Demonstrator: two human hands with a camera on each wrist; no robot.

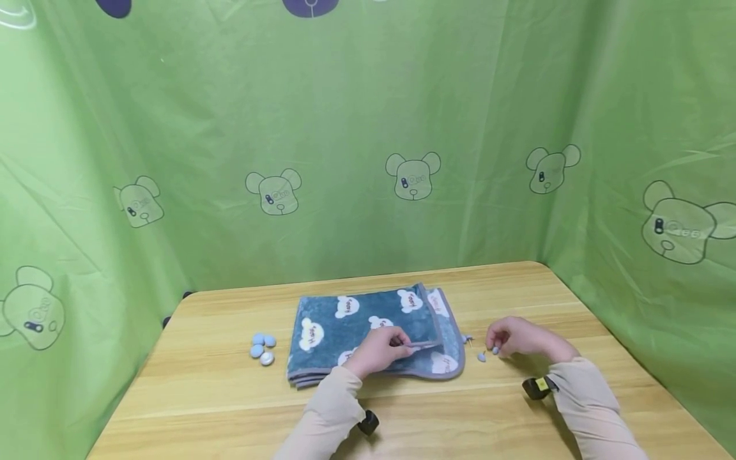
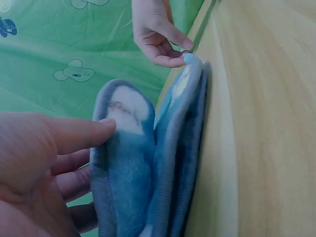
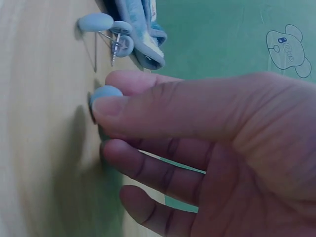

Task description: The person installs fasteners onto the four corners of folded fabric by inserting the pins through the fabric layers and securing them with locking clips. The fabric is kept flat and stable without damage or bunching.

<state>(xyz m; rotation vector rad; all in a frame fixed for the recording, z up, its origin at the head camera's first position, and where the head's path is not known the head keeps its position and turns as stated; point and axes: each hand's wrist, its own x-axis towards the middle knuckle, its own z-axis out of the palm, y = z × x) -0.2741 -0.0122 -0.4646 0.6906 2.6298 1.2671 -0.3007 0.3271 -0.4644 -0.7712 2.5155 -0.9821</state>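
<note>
A folded teal blanket [image 1: 339, 316] with white bear faces and grey edging lies on the table. My left hand [image 1: 379, 350] pinches the edge of its top layer between thumb and fingers, lifting it off the layers below, as the left wrist view shows from the side. Right of the blanket, my right hand [image 1: 515, 337] holds a round blue-headed pin [image 3: 105, 92] between thumb and index finger, low over the wood. The other fingers of that hand are loosely bent. More blue-headed pins [image 3: 96, 22] with thin metal shafts lie between this hand and the blanket.
Several round blue caps [image 1: 257, 340] are grouped left of the blanket, one of them [image 1: 267, 358] showing a whitish underside. The wooden table [image 1: 230, 415] has green bear-print curtains [image 1: 345, 243] behind it and along both sides.
</note>
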